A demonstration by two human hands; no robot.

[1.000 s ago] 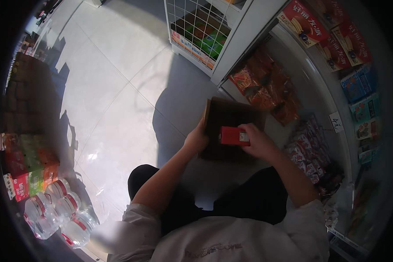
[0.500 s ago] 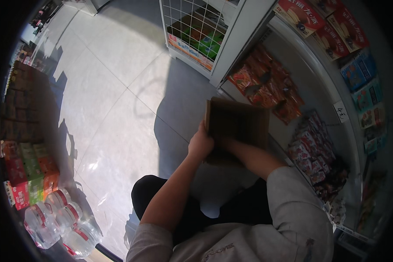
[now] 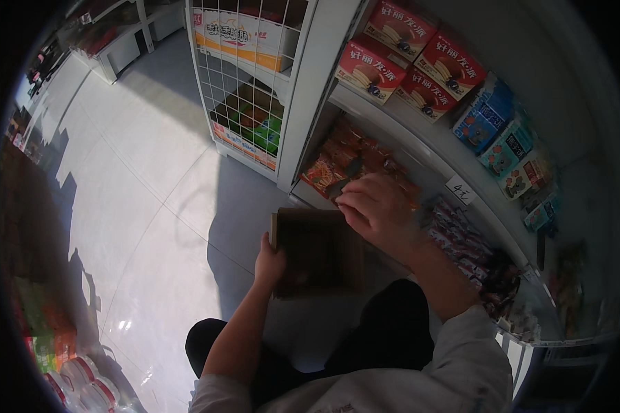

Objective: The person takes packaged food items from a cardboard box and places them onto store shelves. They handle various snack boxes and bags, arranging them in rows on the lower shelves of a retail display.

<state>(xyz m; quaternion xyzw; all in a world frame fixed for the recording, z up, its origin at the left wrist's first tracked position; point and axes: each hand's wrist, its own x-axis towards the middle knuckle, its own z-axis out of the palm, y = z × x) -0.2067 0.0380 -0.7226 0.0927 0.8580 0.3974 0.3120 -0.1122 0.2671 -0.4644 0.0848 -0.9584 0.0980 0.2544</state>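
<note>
My left hand (image 3: 270, 259) grips the left side of an open brown cardboard box (image 3: 353, 265), with the fingers wrapped round its edge. The box's inside is dark, so its contents cannot be made out. My right hand (image 3: 375, 210) is raised beyond the box's right rim, in front of the lower shelf. Its fingers are curled together in a pinch; whatever they hold, if anything, is hidden. Behind that hand lie orange snack packets (image 3: 324, 172), partly covered by it. Small purple-and-white packets (image 3: 455, 237) lie on the same shelf, beside my right forearm.
Red snack boxes (image 3: 372, 69) and blue and teal bags (image 3: 486, 120) fill the upper shelf, with a white price card (image 3: 460, 189) on its edge. A white wire-sided rack (image 3: 244, 76) stands ahead. Packs of bottles (image 3: 89, 385) stand at lower left on the tiled floor (image 3: 138, 186).
My right hand has come out of the box and moved up and right toward the orange packets. The left hand still holds the box. The view has shifted toward the shelves.
</note>
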